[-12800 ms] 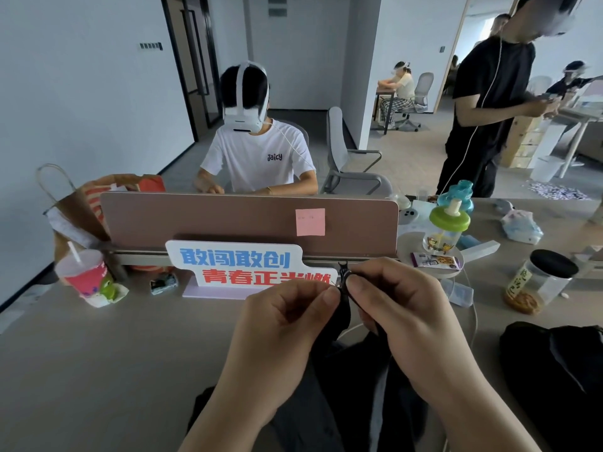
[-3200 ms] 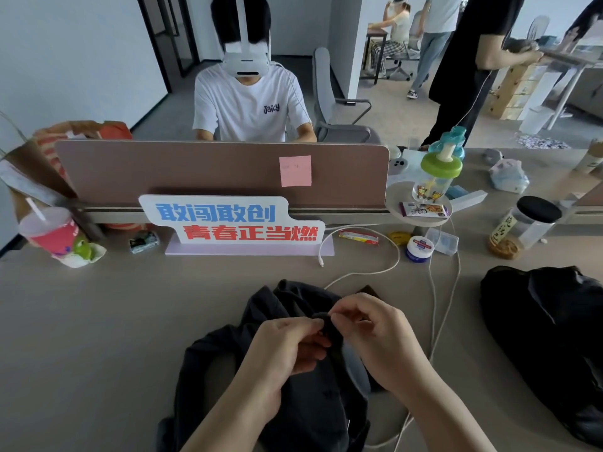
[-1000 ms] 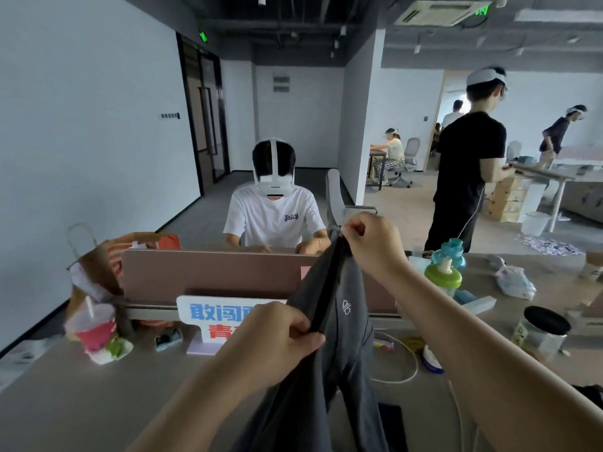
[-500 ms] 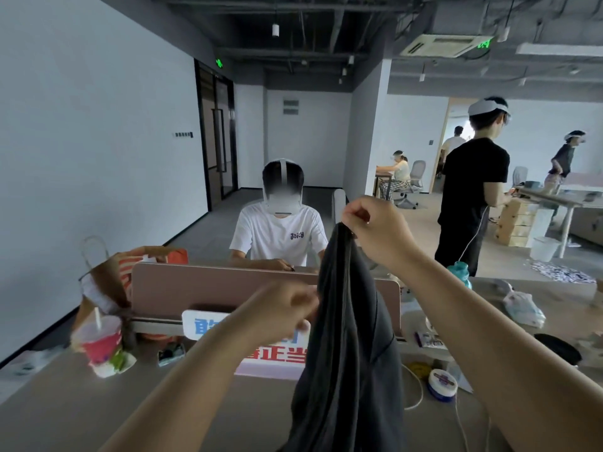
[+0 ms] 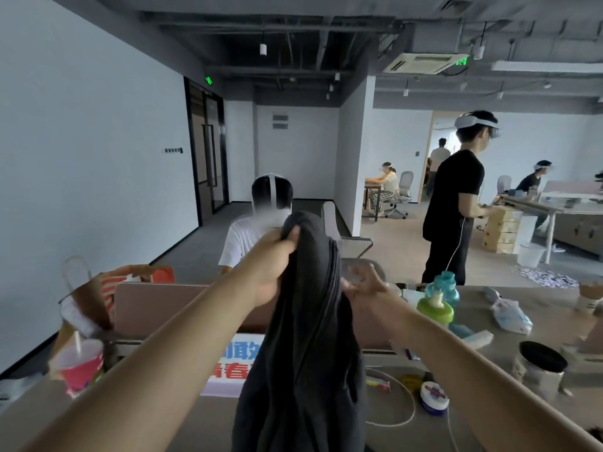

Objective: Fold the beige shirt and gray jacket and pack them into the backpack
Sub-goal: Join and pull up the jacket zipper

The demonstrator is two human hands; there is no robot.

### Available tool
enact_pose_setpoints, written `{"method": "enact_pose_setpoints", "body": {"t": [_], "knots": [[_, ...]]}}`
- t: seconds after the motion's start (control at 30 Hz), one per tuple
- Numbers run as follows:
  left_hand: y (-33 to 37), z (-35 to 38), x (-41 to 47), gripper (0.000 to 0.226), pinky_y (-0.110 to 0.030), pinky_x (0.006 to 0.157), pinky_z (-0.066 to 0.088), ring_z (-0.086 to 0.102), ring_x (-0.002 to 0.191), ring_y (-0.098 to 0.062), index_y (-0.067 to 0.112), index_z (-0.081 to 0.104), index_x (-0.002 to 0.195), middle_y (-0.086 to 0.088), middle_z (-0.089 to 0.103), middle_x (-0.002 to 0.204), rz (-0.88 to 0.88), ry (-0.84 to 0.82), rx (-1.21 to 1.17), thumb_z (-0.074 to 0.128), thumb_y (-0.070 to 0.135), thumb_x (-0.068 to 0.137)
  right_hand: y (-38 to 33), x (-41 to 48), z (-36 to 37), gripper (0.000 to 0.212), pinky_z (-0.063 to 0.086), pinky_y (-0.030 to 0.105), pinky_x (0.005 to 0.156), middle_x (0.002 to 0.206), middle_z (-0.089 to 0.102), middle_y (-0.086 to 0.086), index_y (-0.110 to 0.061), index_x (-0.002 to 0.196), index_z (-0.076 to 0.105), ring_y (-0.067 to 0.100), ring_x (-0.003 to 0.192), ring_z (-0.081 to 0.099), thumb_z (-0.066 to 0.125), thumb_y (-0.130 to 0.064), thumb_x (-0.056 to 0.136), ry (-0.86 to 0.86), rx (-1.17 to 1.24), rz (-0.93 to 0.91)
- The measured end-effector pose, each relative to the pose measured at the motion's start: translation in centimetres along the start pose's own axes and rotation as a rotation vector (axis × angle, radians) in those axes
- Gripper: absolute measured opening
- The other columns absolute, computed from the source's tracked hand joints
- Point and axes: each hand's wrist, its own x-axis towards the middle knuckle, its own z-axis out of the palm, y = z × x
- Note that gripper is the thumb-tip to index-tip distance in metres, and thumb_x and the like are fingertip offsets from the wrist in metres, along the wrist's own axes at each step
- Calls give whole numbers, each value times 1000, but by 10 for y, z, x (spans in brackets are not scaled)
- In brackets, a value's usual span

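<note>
We hold the dark gray jacket (image 5: 310,337) up in the air above the light desk (image 5: 551,305), so it hangs as 1 long bunched column with its lower part dropping out of view at the bottom edge. Our left hand (image 5: 273,263) is clenched on a fistful of fabric at the very top and carries the weight. Our right hand (image 5: 363,287) is at the jacket's right edge, lower down; it is blurred, and we cannot tell whether it pinches the cloth or only touches it.

We see neither the beige shirt nor, clearly, the backpack. By our judgement the jacket is being shaken out, with the fold not yet begun.

The risk lies below and beside the cloth. A white cable (image 5: 396,422) loops on the desk near the hem, with a small round tin (image 5: 434,398) next to it. A green-capped bottle (image 5: 435,308) stands just right of our right hand. A swinging hem or sleeve could snag the cable, drag the tin or tip the bottle. Laid down bunched like this, the jacket would also fold crooked.
</note>
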Motion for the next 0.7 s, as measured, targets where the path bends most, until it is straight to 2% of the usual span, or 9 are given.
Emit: {"method": "enact_pose_setpoints", "body": {"t": [0.07, 0.17, 0.23, 0.27, 0.3, 0.37, 0.5, 0.6, 0.7], "knots": [[22, 0, 1, 25, -26, 66, 53, 68, 79, -12, 19, 65, 99, 3, 74, 82, 38, -10, -68, 41, 24, 101, 28, -4, 9, 62, 45, 33, 101, 128, 61, 2, -21, 124, 59, 21, 118, 56, 71, -56, 74, -261, 191, 155], [55, -10, -1, 26, -22, 75, 52, 66, 90, -11, 16, 62, 110, 2, 70, 98, 140, -15, -15, 39, 23, 101, 28, -5, 25, 38, 47, 42, 100, 116, 69, 15, -6, 111, 68, 31, 112, 63, 74, -28, 80, -385, 288, 162], [77, -24, -2, 24, -23, 80, 49, 65, 95, -9, 23, 63, 103, 4, 69, 101, 197, -13, 58, 39, 22, 101, 13, 11, 19, 11, 55, 30, 84, 91, 76, 3, -8, 94, 72, 17, 89, 71, 70, -15, 84, -183, 155, 53], [86, -33, -1, 23, -23, 81, 49, 64, 96, -10, 25, 63, 99, 5, 69, 101, 223, 1, 110, 40, 22, 101, 0, 19, 11, 6, 54, 27, 76, 78, 74, -4, -13, 83, 71, 12, 76, 69, 67, -11, 86, -60, 94, 0], [95, -42, -2, 22, -23, 82, 49, 63, 96, -10, 26, 64, 96, 5, 68, 100, 252, 19, 180, 42, 22, 100, -14, 27, 0, 16, 51, 30, 71, 68, 69, -5, -16, 73, 69, 13, 69, 65, 66, -9, 87, 73, 27, -41], [111, -61, -4, 20, -20, 81, 50, 63, 92, -8, 25, 65, 93, 6, 68, 98, 311, 65, 322, 46, 21, 99, -40, 40, -27, 15, 40, 32, 68, 69, 61, 4, -9, 74, 68, 18, 72, 57, 63, -9, 88, 315, -55, -88], [130, -99, -11, 9, -18, 71, 45, 62, 84, -8, 24, 66, 87, 7, 68, 89, 349, 154, 608, 60, 20, 92, -104, 43, -77, 13, 44, 35, 73, 87, 65, 17, -6, 93, 68, 32, 84, 60, 58, -13, 90, 672, -171, -230], [128, -109, -15, 15, -17, 69, 45, 63, 86, -12, 21, 64, 90, 3, 67, 89, 182, 87, 706, 72, 11, 82, -148, 38, -98, 9, 42, 30, 70, 90, 64, 11, -12, 93, 65, 29, 87, 58, 57, -17, 90, 812, -195, -354], [116, -106, -19, 38, -13, 69, 52, 67, 90, -2, 26, 61, 106, 10, 71, 102, -156, -195, 705, 73, 3, 78, -174, 33, -103, 9, 34, 27, 62, 87, 60, 5, -14, 94, 63, 23, 82, 53, 57, -21, 91, 821, -318, -443]]}}
